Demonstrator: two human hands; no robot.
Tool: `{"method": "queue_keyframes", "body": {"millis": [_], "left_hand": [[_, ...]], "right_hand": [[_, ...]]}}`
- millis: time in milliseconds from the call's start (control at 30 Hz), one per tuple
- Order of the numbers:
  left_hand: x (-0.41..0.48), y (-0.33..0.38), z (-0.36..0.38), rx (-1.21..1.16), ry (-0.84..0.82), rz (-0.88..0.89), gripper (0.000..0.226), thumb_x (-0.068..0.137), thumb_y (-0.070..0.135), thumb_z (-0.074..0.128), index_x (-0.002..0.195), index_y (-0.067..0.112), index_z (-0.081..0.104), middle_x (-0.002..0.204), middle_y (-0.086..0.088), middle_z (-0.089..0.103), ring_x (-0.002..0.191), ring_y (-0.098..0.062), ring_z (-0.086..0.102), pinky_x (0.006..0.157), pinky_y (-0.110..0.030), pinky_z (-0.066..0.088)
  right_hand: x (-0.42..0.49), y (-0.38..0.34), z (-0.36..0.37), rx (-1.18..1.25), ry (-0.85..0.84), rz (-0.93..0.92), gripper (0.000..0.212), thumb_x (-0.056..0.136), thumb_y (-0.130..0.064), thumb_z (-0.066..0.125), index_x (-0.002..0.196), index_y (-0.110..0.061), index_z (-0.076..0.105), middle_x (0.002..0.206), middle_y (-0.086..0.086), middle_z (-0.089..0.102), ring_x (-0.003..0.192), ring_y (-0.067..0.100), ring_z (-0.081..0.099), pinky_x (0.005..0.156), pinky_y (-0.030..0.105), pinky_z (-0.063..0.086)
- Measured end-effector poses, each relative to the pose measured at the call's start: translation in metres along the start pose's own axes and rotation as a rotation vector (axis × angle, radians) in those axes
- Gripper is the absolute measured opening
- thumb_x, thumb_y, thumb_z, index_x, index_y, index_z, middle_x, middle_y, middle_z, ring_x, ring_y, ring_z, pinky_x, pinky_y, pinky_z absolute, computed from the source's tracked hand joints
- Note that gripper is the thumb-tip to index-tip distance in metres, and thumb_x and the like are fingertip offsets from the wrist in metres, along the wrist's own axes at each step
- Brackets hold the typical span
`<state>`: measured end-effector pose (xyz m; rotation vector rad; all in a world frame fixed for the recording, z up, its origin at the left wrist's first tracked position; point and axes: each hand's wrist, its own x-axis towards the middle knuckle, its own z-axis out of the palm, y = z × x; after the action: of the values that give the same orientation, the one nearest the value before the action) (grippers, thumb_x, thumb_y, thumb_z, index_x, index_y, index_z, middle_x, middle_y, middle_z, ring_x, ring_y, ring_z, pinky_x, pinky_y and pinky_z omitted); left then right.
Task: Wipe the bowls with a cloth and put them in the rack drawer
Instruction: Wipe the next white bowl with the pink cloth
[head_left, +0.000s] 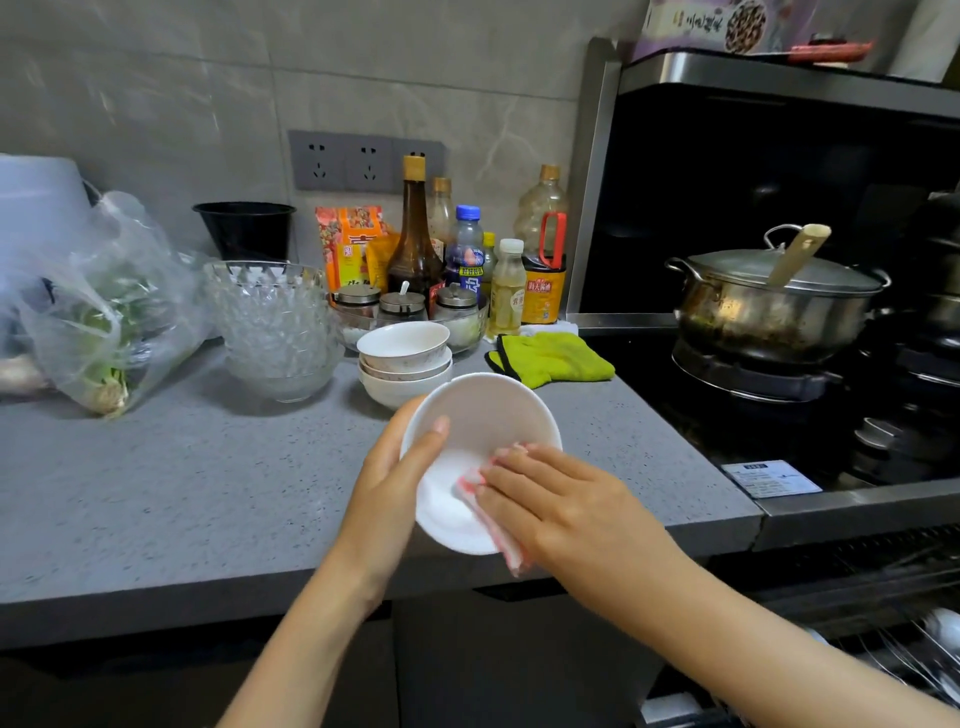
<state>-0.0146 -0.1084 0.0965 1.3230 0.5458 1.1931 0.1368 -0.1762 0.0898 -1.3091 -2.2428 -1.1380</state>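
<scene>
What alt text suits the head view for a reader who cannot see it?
The left hand holds a white bowl over a grey countertop while the right hand presses a pink-and-white cloth inside it. Behind are a stack of white bowls, glass bowls and condiment bottles; a lidded pot sits on the stove at right.

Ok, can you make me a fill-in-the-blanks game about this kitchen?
The left hand holds a white ____.
The right hand presses a pink-striped ____ inside it.
The mitt beside the stacked bowls is ____.
On the stove stands a lidded metal ____.
Missing words: bowl, cloth, green, pot.
</scene>
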Motion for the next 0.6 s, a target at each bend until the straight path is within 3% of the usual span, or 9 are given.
{"method": "queue_keyframes", "body": {"millis": [100,200,267,333,400,500,600], "left_hand": [[-0.007,-0.011,0.009,-0.039,0.056,0.027,0.030,0.089,0.022,0.061,0.118,0.031,0.060,0.107,0.005,0.070,0.098,-0.009,0.067,0.073,-0.020,0.053],[-0.009,-0.016,0.018,-0.120,0.043,-0.004,0.046,0.083,0.041,0.057,0.127,0.027,0.057,0.117,-0.009,0.066,0.108,-0.025,0.064,0.085,-0.037,0.055],[-0.006,-0.012,0.014,-0.047,0.013,0.010,0.034,0.087,0.040,0.054,0.118,0.028,0.062,0.112,-0.003,0.069,0.104,-0.018,0.066,0.082,-0.029,0.054],[-0.003,-0.007,0.004,0.050,-0.015,0.002,0.018,0.093,0.029,0.055,0.108,0.027,0.066,0.100,0.005,0.072,0.096,-0.011,0.067,0.078,-0.021,0.051],[-0.002,-0.007,-0.003,0.129,-0.099,-0.066,0.022,0.095,0.024,0.048,0.107,0.022,0.067,0.098,0.002,0.074,0.092,-0.013,0.067,0.076,-0.019,0.052],[0.001,-0.006,-0.005,0.189,-0.258,-0.218,0.024,0.096,0.025,0.050,0.112,0.018,0.066,0.100,-0.003,0.074,0.091,-0.015,0.068,0.077,-0.021,0.051],[0.004,-0.006,0.000,0.172,-0.319,-0.286,0.024,0.097,0.025,0.051,0.113,0.016,0.067,0.097,-0.002,0.073,0.090,-0.014,0.067,0.080,-0.024,0.049]], "right_hand": [[0.005,-0.009,-0.002,0.053,-0.008,0.085,0.033,0.072,-0.024,0.070,0.101,-0.010,0.075,0.101,0.003,0.074,0.092,0.017,0.071,0.089,0.029,0.051],[0.009,-0.027,-0.003,0.209,-0.019,0.230,0.054,0.050,-0.022,0.090,0.102,-0.014,0.076,0.107,-0.001,0.073,0.089,0.011,0.071,0.079,0.021,0.049],[0.003,-0.026,-0.002,0.149,-0.031,0.143,0.051,0.062,-0.020,0.083,0.111,-0.010,0.072,0.111,0.002,0.072,0.093,0.014,0.070,0.084,0.024,0.046],[-0.007,-0.012,-0.005,0.068,-0.101,-0.027,0.038,0.082,-0.022,0.058,0.115,-0.006,0.069,0.110,0.006,0.071,0.098,0.018,0.069,0.089,0.028,0.049],[-0.017,0.010,-0.007,-0.060,-0.181,-0.176,0.043,0.087,-0.028,0.045,0.117,-0.008,0.069,0.111,0.007,0.071,0.106,0.022,0.066,0.102,0.036,0.043],[-0.029,0.029,-0.010,-0.327,-0.296,-0.329,0.055,0.086,-0.035,0.059,0.134,-0.007,0.055,0.130,0.012,0.061,0.127,0.026,0.053,0.114,0.045,0.018],[-0.034,0.027,-0.012,-0.414,-0.331,-0.259,0.057,0.087,-0.034,0.050,0.139,-0.010,0.047,0.143,0.010,0.048,0.136,0.024,0.041,0.116,0.044,0.007]]}}
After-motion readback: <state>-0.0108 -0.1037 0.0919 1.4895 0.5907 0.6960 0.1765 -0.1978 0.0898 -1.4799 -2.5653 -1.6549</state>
